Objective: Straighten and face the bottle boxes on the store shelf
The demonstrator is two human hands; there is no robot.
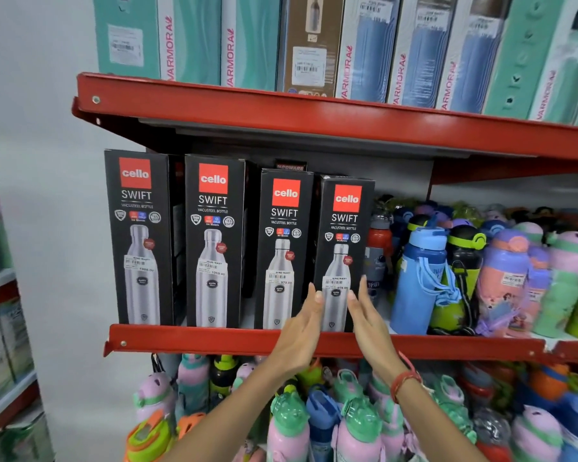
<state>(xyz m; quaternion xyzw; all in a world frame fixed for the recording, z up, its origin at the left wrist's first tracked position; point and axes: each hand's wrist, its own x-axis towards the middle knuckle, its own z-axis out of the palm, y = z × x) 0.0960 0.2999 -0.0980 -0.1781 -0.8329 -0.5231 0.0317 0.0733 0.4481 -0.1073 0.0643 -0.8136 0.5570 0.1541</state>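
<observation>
Several black Cello Swift bottle boxes stand upright in a row on the red middle shelf (pixel 214 340), fronts facing me. The two on the left (pixel 139 235) (pixel 214 241) are taller than the two on the right. My left hand (pixel 302 331) and my right hand (pixel 367 323) are raised in front of the rightmost box (pixel 342 235), palms facing each other, fingers apart, one at each lower side of it. Neither hand holds anything. My left hand partly covers the lower right of the third box (pixel 282 241).
Colourful kids' bottles, among them a blue one (pixel 417 278), crowd the shelf just right of the boxes. More kids' bottles (pixel 354 425) fill the shelf below. Tall Varmora boxes (pixel 364 45) line the red top shelf (pixel 281 111). A white wall lies left.
</observation>
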